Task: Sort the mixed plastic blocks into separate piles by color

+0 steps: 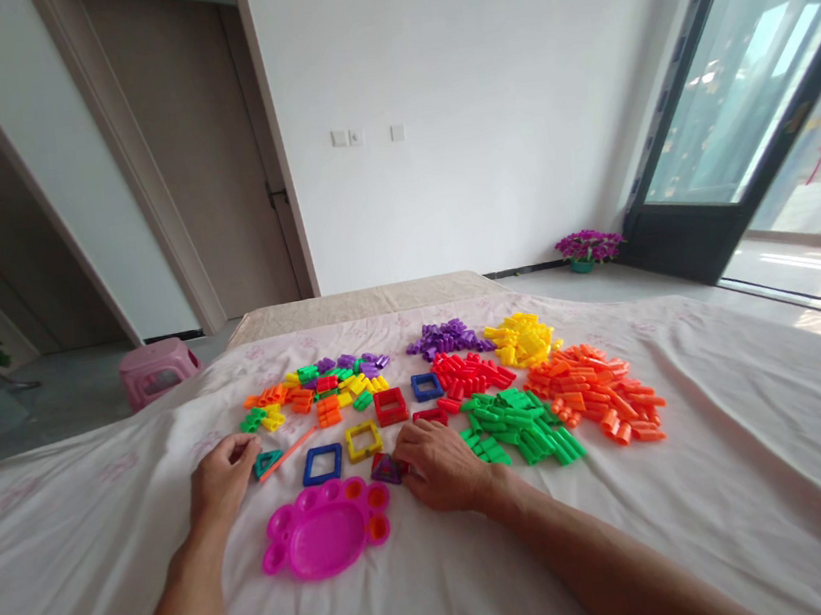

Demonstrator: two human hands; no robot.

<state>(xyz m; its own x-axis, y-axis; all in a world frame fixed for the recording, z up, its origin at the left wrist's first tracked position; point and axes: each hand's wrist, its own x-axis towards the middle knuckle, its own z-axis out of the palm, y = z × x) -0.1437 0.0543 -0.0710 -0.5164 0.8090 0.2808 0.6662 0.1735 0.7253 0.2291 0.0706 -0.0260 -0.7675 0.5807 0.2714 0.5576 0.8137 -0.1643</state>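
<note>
My left hand (223,483) rests on the cloth with its fingers drawn together. Right beside its fingertips lies a teal triangular frame tile (268,463); whether anything is pinched there is hidden. My right hand (443,467) is closed, palm down, with its fingertips on a small purple and red triangular tile (384,469). Between the hands lie a blue square frame tile (322,464), a yellow one (363,442) and a thin orange stick (289,452). Just in front of me is a magenta paint palette (327,535) with orange bits in some wells.
Farther off are a red square tile (391,406) and another blue tile (427,387). Piles of green (521,424), orange (595,389), red (469,373), yellow (523,338) and purple (449,337) plastic pieces lie right and behind. Mixed joined pieces (326,386) lie at the back left.
</note>
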